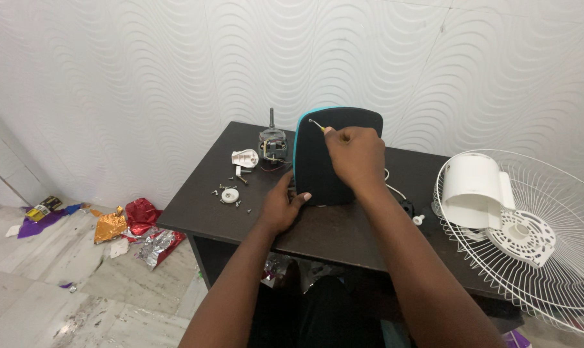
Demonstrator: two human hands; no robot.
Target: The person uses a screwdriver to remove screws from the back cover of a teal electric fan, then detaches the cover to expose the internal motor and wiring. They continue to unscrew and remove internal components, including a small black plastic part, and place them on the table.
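Steadying: the left hand (280, 206) presses against the lower left side of the dark panel (337, 158), fingers curled round its teal edge, thumb laid on the face, so the panel stands upright near the middle of the desk (195, 206).
Driving: the right hand (356, 154) is closed round a screwdriver (316, 124), whose thin tip touches the upper left of the panel.
Doing it well: I judge the tip should sit square to the panel face and the push run straight along the shaft; a tilt could let it slip.
Support: the left hand would serve better bracing from behind the spot being worked.
Loose parts: small screws (239, 187) and a white round piece (229, 195) lie toward the left edge, near a motor (272, 145) at the back edge.
Off the right edge: a white fan guard (563, 212).
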